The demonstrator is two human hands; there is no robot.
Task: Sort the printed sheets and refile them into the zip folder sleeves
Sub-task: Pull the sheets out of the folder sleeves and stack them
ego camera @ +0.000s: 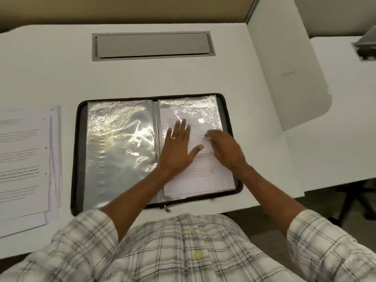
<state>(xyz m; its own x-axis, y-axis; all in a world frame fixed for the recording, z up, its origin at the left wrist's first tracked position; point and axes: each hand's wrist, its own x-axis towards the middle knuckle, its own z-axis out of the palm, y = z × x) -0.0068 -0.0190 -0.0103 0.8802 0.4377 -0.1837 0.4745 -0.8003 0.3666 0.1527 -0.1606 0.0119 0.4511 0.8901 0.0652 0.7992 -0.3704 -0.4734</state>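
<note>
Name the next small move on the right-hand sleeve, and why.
Probably push the printed sheet further up into the right sleeve with the right hand, while the left hand presses it flat. Glare covers only the sheet's top; its lower part looks bare, so it seems only partly in. More sheets wait left of the zip folder.

My zip folder [78,159] lies open on the bench [61,68]. My left hand [178,148] presses flat, fingers spread, on the printed sheet [203,178] on its right-hand side. My right hand [225,148], blurred, rests just beside it on the same page. Loose sheets [24,159] sit stacked well to the left.
</note>
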